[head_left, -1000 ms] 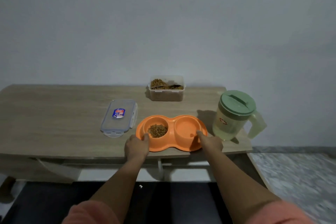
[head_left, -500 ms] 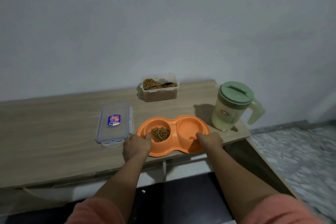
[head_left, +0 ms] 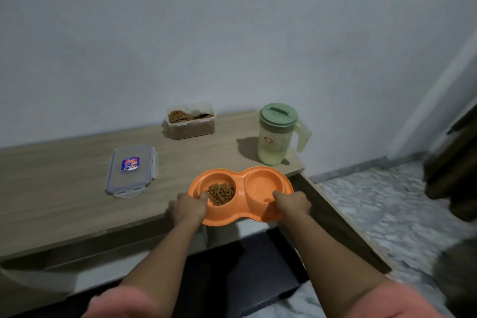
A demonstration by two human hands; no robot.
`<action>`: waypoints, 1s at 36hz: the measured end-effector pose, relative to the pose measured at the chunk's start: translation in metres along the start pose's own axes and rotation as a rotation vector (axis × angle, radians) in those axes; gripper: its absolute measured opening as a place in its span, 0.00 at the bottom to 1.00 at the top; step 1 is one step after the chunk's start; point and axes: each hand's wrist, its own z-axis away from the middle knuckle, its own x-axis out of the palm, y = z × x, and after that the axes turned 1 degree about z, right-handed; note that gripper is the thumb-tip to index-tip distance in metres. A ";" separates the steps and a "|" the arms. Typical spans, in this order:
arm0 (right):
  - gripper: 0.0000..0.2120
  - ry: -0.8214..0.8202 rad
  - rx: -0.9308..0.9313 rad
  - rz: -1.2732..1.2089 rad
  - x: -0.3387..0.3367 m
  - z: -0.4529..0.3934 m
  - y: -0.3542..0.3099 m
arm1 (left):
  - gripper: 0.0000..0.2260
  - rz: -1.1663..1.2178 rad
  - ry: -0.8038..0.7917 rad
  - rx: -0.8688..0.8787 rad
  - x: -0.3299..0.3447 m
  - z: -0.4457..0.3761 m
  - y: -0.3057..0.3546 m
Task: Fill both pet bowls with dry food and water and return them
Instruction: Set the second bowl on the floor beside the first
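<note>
An orange double pet bowl (head_left: 241,183) hangs over the front edge of the wooden table (head_left: 64,188). Its left cup holds brown dry food (head_left: 220,193); whether its right cup (head_left: 263,184) holds water I cannot tell. My left hand (head_left: 189,208) grips the bowl's left rim with the thumb inside the cup. My right hand (head_left: 293,203) grips the right rim. A green-lidded pitcher (head_left: 277,134) with pale liquid stands at the table's right end. An open clear container of dry food (head_left: 191,121) sits by the wall.
The container's clear lid (head_left: 131,170) with a blue label lies flat on the table left of the bowl. A grey wall rises behind. Patterned floor tiles (head_left: 387,204) spread to the right, with a dark wooden object (head_left: 454,162) at the far right.
Both hands have drawn the orange bowl toward me, so it now overhangs the table's front edge. My view has swung right and tilted, showing more floor.
</note>
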 end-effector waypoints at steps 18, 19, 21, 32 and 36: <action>0.28 0.198 0.091 -0.211 -0.205 0.009 0.129 | 0.26 0.161 -0.193 0.170 0.095 0.201 0.061; 0.27 0.213 0.096 -0.216 -0.213 0.008 0.133 | 0.26 0.164 -0.201 0.182 0.099 0.208 0.065; 0.26 0.234 0.103 -0.234 -0.228 0.005 0.139 | 0.25 0.169 -0.224 0.196 0.108 0.220 0.072; 0.28 0.308 0.201 -0.361 -0.274 -0.033 0.149 | 0.26 0.111 -0.297 0.292 0.153 0.233 0.130; 0.29 0.331 0.218 -0.406 -0.290 -0.053 0.139 | 0.27 0.074 -0.314 0.352 0.171 0.223 0.167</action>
